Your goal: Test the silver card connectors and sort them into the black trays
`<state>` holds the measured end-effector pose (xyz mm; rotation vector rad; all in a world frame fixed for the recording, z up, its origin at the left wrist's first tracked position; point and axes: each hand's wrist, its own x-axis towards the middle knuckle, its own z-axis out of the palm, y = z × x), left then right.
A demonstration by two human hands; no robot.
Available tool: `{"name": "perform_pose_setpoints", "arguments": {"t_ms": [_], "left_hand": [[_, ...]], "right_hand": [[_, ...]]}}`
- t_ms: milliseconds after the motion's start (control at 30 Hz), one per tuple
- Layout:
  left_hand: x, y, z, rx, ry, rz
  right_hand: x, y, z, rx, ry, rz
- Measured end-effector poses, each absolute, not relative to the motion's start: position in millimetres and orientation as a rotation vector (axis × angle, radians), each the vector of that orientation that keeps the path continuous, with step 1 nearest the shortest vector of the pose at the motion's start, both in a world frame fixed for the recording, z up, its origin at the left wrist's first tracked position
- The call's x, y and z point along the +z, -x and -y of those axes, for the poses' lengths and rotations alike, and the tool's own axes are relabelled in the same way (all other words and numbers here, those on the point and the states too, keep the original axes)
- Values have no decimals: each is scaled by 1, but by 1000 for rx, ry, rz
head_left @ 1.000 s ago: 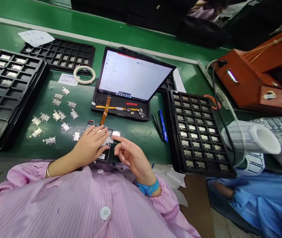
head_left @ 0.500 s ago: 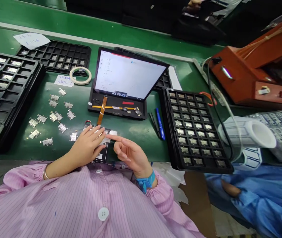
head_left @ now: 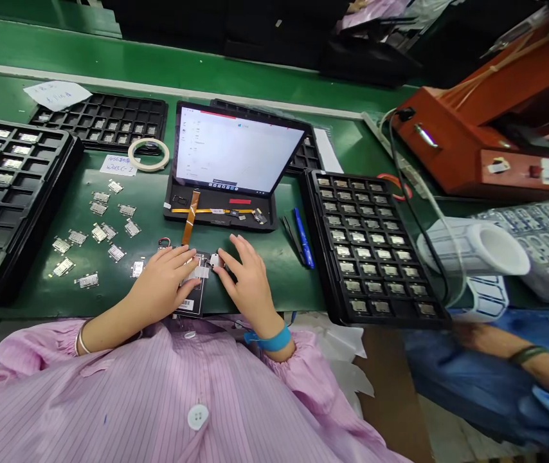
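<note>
A black circuit board [head_left: 191,305] with a white barcode label lies at the table's front edge. My left hand [head_left: 162,278] rests flat across its left part, fingers stretched out and covering much of it. At the board's right side, the thumb and index finger of my right hand [head_left: 249,281] pinch a small white plug-like piece [head_left: 215,260]; its exact kind is too small to tell. The other right fingers are extended. An orange ribbon cable [head_left: 190,218] runs from under my left fingertips to the lit screen [head_left: 238,151] behind.
Several small metal card modules [head_left: 116,253] lie loose at left. Black trays stand at left [head_left: 69,154] and right [head_left: 320,257]. Tweezers [head_left: 294,241] and a blue pen [head_left: 304,238] lie beside the right tray. A tape roll [head_left: 149,166] lies behind. A co-worker's arm [head_left: 510,347] shows at right.
My right index finger was pointing onto the board; now the right hand has turned upward and pinches the white piece at its side. My left hand stays on the board. The view shifted slightly.
</note>
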<state>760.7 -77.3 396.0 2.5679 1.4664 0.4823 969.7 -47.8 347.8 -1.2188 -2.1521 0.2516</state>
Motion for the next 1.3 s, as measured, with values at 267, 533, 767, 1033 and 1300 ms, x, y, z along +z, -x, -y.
{"name": "perform_pose_setpoints", "arguments": {"t_ms": [267,533,767,1033,1300], "left_hand": [[424,-793,54,690,-1560,-1410],[430,-808,52,588,-1560,-1347],[435,-802,49,573,-1571,-1372],[440,-812,53,485,-1536,-1245],[433,-802,45,551,-1518,-1320]], "right_hand": [[374,-972,64,400,1086,1940],[378,-984,69,1206,1193,1544],[370,-1007,68,1198,1186,1600],[383,-1000,72,1215,1086,1717],[363,-1026,73,1154,1136,1397]]}}
